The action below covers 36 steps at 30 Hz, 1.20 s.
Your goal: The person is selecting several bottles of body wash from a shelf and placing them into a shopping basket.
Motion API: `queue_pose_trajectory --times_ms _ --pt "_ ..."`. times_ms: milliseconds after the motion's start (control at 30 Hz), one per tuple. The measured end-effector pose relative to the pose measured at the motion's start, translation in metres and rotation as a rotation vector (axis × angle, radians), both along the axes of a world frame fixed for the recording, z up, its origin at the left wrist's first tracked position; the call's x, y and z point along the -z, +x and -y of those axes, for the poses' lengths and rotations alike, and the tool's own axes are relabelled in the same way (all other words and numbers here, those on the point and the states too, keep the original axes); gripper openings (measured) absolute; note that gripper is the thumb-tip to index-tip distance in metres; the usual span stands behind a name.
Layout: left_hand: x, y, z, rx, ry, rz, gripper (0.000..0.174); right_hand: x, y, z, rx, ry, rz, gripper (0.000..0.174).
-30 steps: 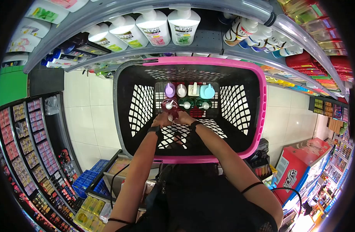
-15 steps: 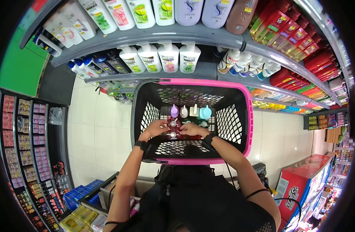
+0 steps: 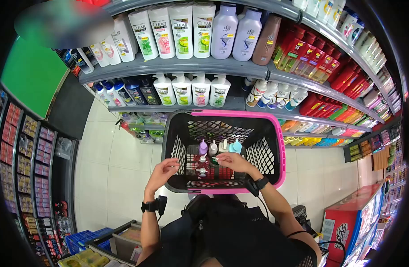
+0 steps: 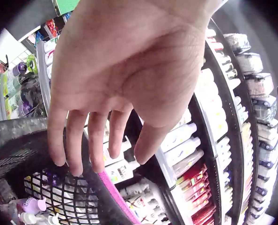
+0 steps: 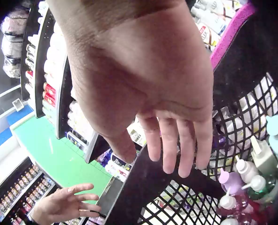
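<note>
My left hand (image 3: 163, 172) hovers over the left side of a black shopping basket with a pink rim (image 3: 281, 151); its fingers are loosely spread and hold nothing. Above the basket's contents, my right hand (image 3: 233, 163) hangs with relaxed, empty fingers, partly covering green pump bottles. Two red pump bottles (image 3: 202, 171) stand one before the other on the left. Behind them is a row with a purple-topped bottle (image 3: 203, 147), a whitish pump bottle (image 3: 213, 147), a cream pump bottle (image 3: 223, 145) and a light blue one (image 3: 235, 146). A green bottle with a white pump (image 5: 258, 187) shows in the right wrist view.
Shelves of white shampoo bottles (image 3: 181, 91), lilac bottles (image 3: 224, 33) and red bottles (image 3: 311, 106) rise just beyond the basket. A red chest freezer (image 3: 338, 224) stands at right, blue crates (image 3: 79, 240) at lower left. Packed racks (image 3: 35, 142) line the left.
One second ago both hands were around the front red bottle; they have let go and moved apart, left hand outward, right hand up and rightward. The head view now shows more shelf.
</note>
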<state>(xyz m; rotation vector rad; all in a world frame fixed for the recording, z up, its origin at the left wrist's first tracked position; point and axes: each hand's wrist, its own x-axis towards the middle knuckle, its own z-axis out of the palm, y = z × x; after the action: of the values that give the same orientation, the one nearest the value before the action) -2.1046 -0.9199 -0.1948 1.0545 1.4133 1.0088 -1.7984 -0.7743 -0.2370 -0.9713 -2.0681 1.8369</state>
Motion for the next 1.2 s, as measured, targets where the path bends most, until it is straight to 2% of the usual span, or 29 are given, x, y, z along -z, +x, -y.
queue_pose_trajectory --times_ms 133,300,667,833,1000,1200 --pt "-0.018 -0.004 0.032 -0.059 0.02 0.079 0.036 -0.025 0.004 0.027 0.126 0.007 -0.045 0.034" --pt "-0.002 -0.01 0.055 -0.088 0.026 0.192 0.035 -0.033 0.01 0.056 0.283 0.011 -0.121 0.03" --pt "0.01 0.016 0.039 0.104 -0.026 0.221 0.036 -0.032 0.045 0.105 0.52 -0.053 -0.146 0.028" --pt "0.009 0.042 0.027 0.193 0.005 0.214 0.035 -0.041 0.074 0.124 0.631 -0.124 -0.173 0.027" --pt "0.004 0.085 0.015 0.314 -0.045 0.182 0.036 -0.039 0.118 0.143 0.743 -0.057 -0.161 0.027" --pt "-0.009 0.171 -0.012 0.452 -0.027 0.068 0.039 -0.024 0.209 0.166 0.863 -0.022 -0.25 0.027"
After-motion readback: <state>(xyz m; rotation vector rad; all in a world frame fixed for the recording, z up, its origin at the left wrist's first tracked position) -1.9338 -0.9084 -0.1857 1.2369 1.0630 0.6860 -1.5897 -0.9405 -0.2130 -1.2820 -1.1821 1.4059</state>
